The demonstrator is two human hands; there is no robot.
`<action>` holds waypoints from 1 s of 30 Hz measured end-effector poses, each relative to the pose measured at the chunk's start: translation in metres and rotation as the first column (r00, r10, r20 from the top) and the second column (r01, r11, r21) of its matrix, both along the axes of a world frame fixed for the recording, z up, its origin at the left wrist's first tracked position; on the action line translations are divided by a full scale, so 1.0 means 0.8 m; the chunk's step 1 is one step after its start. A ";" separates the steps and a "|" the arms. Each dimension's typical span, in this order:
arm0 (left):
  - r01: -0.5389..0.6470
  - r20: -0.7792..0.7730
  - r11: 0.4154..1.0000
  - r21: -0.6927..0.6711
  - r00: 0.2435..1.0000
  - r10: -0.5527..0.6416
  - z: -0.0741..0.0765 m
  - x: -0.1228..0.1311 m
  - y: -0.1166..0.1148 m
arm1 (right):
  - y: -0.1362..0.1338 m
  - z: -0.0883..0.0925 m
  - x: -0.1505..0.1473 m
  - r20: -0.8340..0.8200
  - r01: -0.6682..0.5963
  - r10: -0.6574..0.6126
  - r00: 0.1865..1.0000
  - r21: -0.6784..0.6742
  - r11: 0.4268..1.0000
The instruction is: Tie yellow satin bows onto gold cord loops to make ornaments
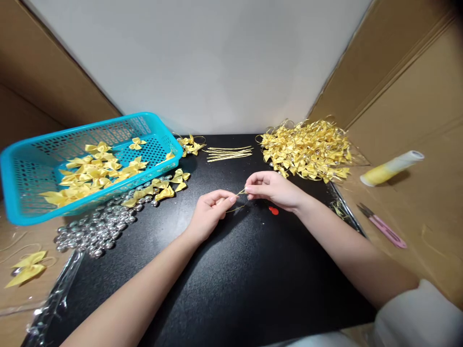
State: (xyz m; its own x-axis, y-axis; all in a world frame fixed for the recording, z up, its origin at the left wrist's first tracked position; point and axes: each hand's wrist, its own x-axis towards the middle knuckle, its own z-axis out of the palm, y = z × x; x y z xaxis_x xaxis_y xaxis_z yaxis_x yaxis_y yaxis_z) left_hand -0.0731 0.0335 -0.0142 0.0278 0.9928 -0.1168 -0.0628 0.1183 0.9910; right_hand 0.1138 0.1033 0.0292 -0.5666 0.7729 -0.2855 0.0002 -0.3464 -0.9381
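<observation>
Over the middle of the black table, my left hand point(211, 212) pinches a thin gold cord point(240, 192) between thumb and forefinger. My right hand point(273, 190) pinches the same cord a little to the right, its fingers curled. A loose length of the cord hangs below, between the two hands. Just under my right hand lies a small red piece point(274, 210). Beyond the hands, several cut gold cords point(229, 154) lie side by side. Whether a knot sits between the fingertips is too small to tell.
A turquoise basket point(21, 193) of yellow ribbon bows point(97, 166) stands left, with silver bells point(97, 231) before it. A heap of bows with cords point(307, 149) lies back right. Pink thread snips point(385, 229) and a yellow-white roll point(392, 167) lie on the cardboard at right.
</observation>
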 end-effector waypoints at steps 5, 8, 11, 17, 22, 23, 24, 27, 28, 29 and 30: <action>0.001 0.000 1.000 0.001 1.000 -0.001 0.000 0.000 0.000 | 0.002 0.005 0.002 0.013 -0.011 0.010 1.000 0.023 1.000; 0.003 -0.002 1.000 -0.003 1.000 -0.003 0.002 0.000 0.001 | 0.002 0.005 0.002 0.029 -0.001 0.000 1.000 0.024 1.000; 0.006 -0.003 1.000 -0.011 1.000 -0.006 0.004 0.000 0.001 | 0.004 0.005 0.003 0.026 0.003 -0.003 1.000 0.011 1.000; 0.010 -0.007 1.000 -0.015 1.000 -0.011 0.000 -0.002 0.000 | 0.010 0.008 0.009 0.026 0.014 -0.015 1.000 0.022 1.000; 0.013 0.005 1.000 -0.024 1.000 -0.013 -0.001 -0.002 0.001 | 0.012 0.007 0.015 0.059 -0.033 0.023 0.998 0.164 0.986; 0.013 0.010 1.000 -0.023 1.000 -0.013 -0.001 -0.002 0.001 | 0.012 0.006 0.016 0.060 -0.071 0.060 0.996 0.198 0.978; 0.015 0.015 1.000 -0.022 1.000 -0.014 -0.001 -0.002 0.001 | 0.011 0.005 0.016 0.064 -0.124 0.112 0.992 0.226 0.966; 0.018 0.037 1.000 -0.019 0.999 -0.018 -0.001 -0.003 0.002 | 0.006 0.001 0.015 0.090 -0.285 0.270 0.959 0.291 0.913; 0.018 0.042 1.000 -0.021 0.999 -0.017 -0.001 -0.003 0.002 | 0.003 -0.001 0.013 0.102 -0.307 0.289 0.952 0.322 0.896; 0.020 0.044 1.000 -0.023 0.999 -0.019 -0.002 -0.004 0.002 | 0.001 -0.003 0.010 0.112 -0.308 0.287 0.951 0.361 0.880; 0.021 0.046 0.999 -0.024 0.999 -0.020 -0.003 -0.005 0.002 | -0.002 -0.004 0.007 0.117 -0.295 0.271 0.956 0.400 0.868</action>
State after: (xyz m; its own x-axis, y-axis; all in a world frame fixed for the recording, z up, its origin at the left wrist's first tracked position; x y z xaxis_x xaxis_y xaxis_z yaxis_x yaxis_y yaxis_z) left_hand -0.0769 0.0353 -0.0167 0.0541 0.9888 -0.1389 -0.1056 0.1440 0.9839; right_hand 0.1195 0.1014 0.0258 -0.7712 0.6364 -0.0162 0.0958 0.0909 -0.9912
